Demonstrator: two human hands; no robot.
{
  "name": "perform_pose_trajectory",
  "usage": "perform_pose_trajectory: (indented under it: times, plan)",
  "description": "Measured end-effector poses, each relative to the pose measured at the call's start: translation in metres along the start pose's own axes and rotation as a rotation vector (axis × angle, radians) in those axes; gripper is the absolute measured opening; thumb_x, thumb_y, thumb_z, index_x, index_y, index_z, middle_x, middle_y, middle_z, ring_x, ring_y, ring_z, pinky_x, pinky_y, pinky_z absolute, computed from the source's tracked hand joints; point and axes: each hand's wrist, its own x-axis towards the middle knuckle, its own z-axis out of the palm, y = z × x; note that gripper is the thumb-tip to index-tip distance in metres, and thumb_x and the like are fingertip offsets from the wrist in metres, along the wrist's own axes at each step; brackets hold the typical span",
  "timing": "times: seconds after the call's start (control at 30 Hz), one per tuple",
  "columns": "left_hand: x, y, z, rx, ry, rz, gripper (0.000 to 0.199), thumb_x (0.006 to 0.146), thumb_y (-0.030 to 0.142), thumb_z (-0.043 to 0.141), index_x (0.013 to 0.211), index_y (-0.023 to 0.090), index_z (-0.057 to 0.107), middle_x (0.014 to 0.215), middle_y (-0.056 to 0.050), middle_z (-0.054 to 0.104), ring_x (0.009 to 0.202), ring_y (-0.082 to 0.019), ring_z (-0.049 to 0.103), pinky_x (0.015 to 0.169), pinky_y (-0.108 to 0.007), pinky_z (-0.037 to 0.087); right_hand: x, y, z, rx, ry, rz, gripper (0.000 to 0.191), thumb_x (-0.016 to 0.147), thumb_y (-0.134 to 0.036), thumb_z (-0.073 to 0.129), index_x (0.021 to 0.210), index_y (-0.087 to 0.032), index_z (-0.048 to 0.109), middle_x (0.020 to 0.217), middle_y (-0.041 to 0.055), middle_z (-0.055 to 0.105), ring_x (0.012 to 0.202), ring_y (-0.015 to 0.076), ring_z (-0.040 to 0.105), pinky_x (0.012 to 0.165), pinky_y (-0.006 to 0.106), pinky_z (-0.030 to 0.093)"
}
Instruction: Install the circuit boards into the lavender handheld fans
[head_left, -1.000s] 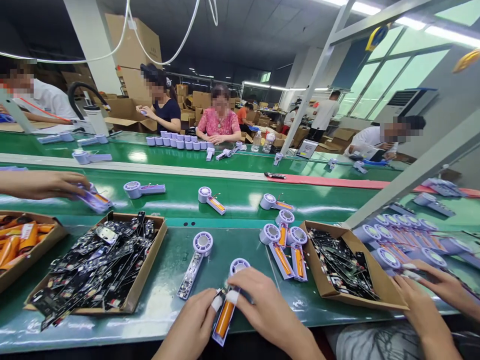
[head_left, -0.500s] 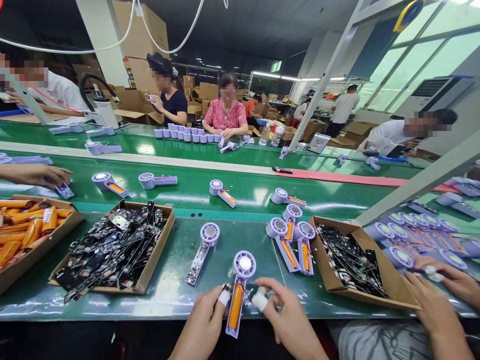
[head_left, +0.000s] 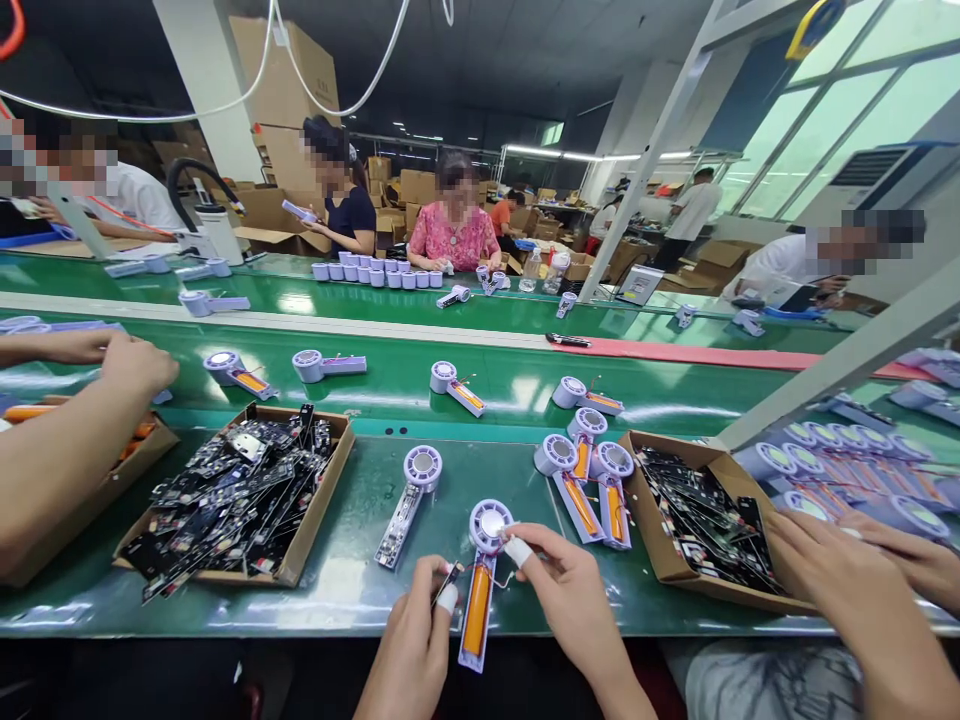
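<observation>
Lilac fan casing (head_left: 484,514), lower centre, lies open side up so its battery (head_left: 477,612) is accessible; left hand (head_left: 414,640) pinches a circuit board (head_left: 448,583) edgewise; right hand (head_left: 574,600), fingertips nearly closed near wires (head_left: 501,583), grip indiscernible.

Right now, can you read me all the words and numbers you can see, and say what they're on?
None that I can read, sorry.
Big cardboard box at the back: faint printing, too small and blurred.
White box across the belt: dark marks, too small.
Black circuit boards in the left tray: tiny pale marks, too small.
</observation>
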Motion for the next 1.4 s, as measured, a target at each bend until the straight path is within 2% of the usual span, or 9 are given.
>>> perform_pose_trajectory:
  times: [0.13, 0.33, 0.47, 0.7, 0.83, 1.0, 1.1, 1.23, 1.4]
  plan:
    - [0.000, 0.007, 0.005, -0.156, 0.114, 0.003, 0.025, 0.092, 0.042, 0.042, 0.107, 0.023, 0.051, 0.087, -0.005, 0.065, 0.077, -0.021, 0.064, 0.063, -0.028, 0.050, -0.007, -0.004, 0.019, -0.127, -0.160, -0.091, 0.017, 0.087, -0.026, 0.056, 0.085, -0.020, 0.072, 0.086, 0.0048, 0.064, 0.073, 0.0163, 0.057, 0.063, 0.025, 0.046]
    - [-0.001, 0.018, -0.001, -0.193, -0.034, -0.078, 0.020, 0.095, 0.035, 0.037, 0.100, 0.022, 0.052, 0.052, 0.009, 0.045, 0.036, -0.009, 0.036, 0.035, -0.017, 0.029, -0.014, 0.005, 0.024, -0.224, -0.251, -0.178, 0.017, 0.093, -0.021, 0.052, 0.086, -0.023, 0.067, 0.089, 0.0021, 0.061, 0.071, 0.0136, 0.054, 0.063, 0.023, 0.042]
    - [-0.001, 0.022, -0.007, -0.191, -0.021, -0.046, 0.022, 0.095, 0.035, 0.039, 0.090, 0.021, 0.055, 0.057, 0.006, 0.049, 0.042, -0.009, 0.041, 0.040, -0.018, 0.031, -0.013, 0.006, 0.021, -0.324, -0.258, -0.266, 0.018, 0.093, -0.017, 0.050, 0.092, -0.023, 0.067, 0.086, 0.0014, 0.063, 0.074, 0.0147, 0.058, 0.066, 0.023, 0.043]
    - [0.004, 0.027, -0.008, -0.080, -0.034, 0.072, 0.026, 0.097, 0.036, 0.040, 0.088, 0.020, 0.058, 0.081, -0.001, 0.062, 0.075, -0.017, 0.056, 0.070, -0.024, 0.042, -0.018, 0.018, 0.024, -0.592, -0.198, -0.444, 0.022, 0.093, -0.013, 0.044, 0.097, -0.022, 0.064, 0.088, 0.0047, 0.061, 0.076, 0.0182, 0.060, 0.066, 0.027, 0.048]
    - [0.006, 0.028, -0.006, -0.083, -0.030, 0.073, 0.029, 0.098, 0.037, 0.039, 0.081, 0.019, 0.057, 0.077, 0.000, 0.059, 0.072, -0.016, 0.053, 0.066, -0.023, 0.040, -0.021, 0.025, 0.024, -0.680, -0.213, -0.526, 0.027, 0.093, -0.010, 0.042, 0.110, -0.022, 0.059, 0.095, 0.0070, 0.061, 0.082, 0.0204, 0.061, 0.070, 0.031, 0.050]
    - [0.007, 0.021, -0.005, -0.178, -0.046, -0.025, 0.029, 0.096, 0.039, 0.044, 0.079, 0.019, 0.055, 0.071, 0.003, 0.054, 0.058, -0.011, 0.043, 0.050, -0.019, 0.032, -0.020, 0.031, 0.023, -0.668, -0.168, -0.590, 0.025, 0.091, -0.006, 0.043, 0.101, -0.022, 0.060, 0.090, 0.0056, 0.060, 0.079, 0.0192, 0.059, 0.069, 0.031, 0.049]
    - [0.005, 0.014, -0.002, -0.240, -0.041, -0.054, 0.020, 0.095, 0.035, 0.043, 0.093, 0.020, 0.056, 0.077, 0.002, 0.059, 0.051, -0.008, 0.042, 0.044, -0.018, 0.031, -0.019, 0.034, 0.025, -0.658, -0.078, -0.625, 0.021, 0.090, -0.007, 0.046, 0.099, -0.020, 0.060, 0.088, 0.0055, 0.061, 0.078, 0.0194, 0.059, 0.069, 0.031, 0.048]
    - [0.001, 0.009, 0.000, -0.288, 0.002, -0.097, 0.025, 0.094, 0.031, 0.044, 0.118, 0.023, 0.047, 0.083, 0.001, 0.064, 0.051, -0.010, 0.051, 0.046, -0.019, 0.040, -0.019, 0.031, 0.028, -0.686, -0.036, -0.603, 0.019, 0.091, -0.008, 0.045, 0.095, -0.020, 0.059, 0.090, 0.0064, 0.061, 0.081, 0.0204, 0.060, 0.069, 0.031, 0.048]
    - [-0.002, 0.019, -0.005, -0.192, -0.009, -0.002, 0.022, 0.092, 0.028, 0.046, 0.109, 0.022, 0.058, 0.098, -0.006, 0.071, 0.070, -0.017, 0.066, 0.059, -0.023, 0.051, -0.018, 0.019, 0.026, -0.798, -0.062, -0.598, 0.020, 0.091, -0.009, 0.042, 0.092, -0.020, 0.059, 0.089, 0.0060, 0.062, 0.078, 0.0212, 0.059, 0.066, 0.031, 0.045]
